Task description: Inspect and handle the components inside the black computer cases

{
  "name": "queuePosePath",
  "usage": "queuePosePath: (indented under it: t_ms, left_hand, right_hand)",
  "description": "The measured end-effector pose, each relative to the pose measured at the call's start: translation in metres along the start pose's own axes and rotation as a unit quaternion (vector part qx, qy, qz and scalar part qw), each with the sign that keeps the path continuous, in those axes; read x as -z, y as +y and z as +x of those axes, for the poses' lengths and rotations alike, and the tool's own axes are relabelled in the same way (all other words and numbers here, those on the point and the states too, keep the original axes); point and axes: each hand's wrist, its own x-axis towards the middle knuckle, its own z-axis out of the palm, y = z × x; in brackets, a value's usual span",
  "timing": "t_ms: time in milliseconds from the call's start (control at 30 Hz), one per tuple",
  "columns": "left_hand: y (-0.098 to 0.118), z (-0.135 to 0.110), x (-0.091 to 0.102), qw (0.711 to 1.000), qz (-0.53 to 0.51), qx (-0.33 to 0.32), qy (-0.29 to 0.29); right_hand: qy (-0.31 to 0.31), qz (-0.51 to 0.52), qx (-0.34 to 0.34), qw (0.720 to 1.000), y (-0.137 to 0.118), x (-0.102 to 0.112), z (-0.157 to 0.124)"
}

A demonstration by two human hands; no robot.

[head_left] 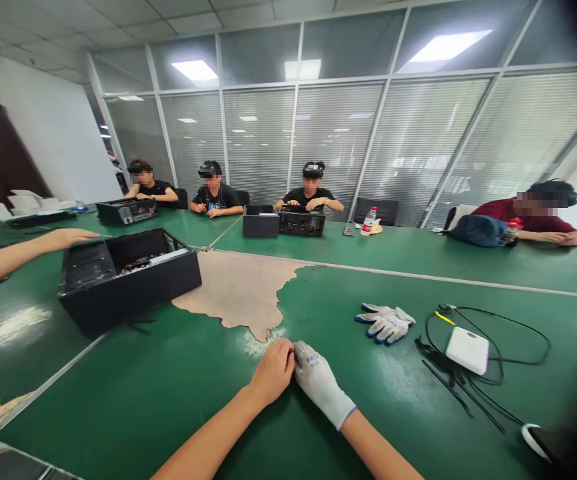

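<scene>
My bare left hand (pixel 274 368) rests on the green table with its fingers curled in. Against it lies my right hand (pixel 317 379), wearing a white work glove with faint blue lettering, its fingers also bent. The two hands meet at the fingertips and thumbs. What they hold between them, if anything, is hidden. Just beyond them is a worn patch (pixel 241 287) where the green covering has peeled off. A second glove (pixel 385 323), white with blue fingertips, lies flat to the right of my hands.
A black open computer case (pixel 133 297) stands at left, a co-worker's hand (pixel 68 238) at its edge. To the right lie a white box (pixel 468 350) and black cables (pixel 523 363). Several people sit across the table, near more cases (pixel 301 223) and a bottle (pixel 369 221).
</scene>
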Motion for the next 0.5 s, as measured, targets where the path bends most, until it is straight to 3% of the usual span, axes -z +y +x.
queuePosePath:
  t_ms: [133,300,400,500]
  left_hand:
    - [-0.027,0.004,0.013,0.991,0.092,0.093,0.016]
    - [-0.056,0.005,0.034,0.957,0.211,0.198,0.005]
    - [-0.084,0.000,0.071,0.923,0.281,0.262,0.004]
    - [-0.129,-0.023,0.133,0.870,0.348,0.349,0.018]
  right_hand:
    - [-0.036,0.014,-0.018,0.999,-0.011,-0.001,0.005]
    - [-0.043,0.027,-0.002,0.999,-0.014,0.009,0.005]
    - [-0.042,0.022,-0.008,0.999,-0.015,0.010,0.003]
    - [-0.036,0.013,-0.005,0.999,-0.015,0.007,0.000]
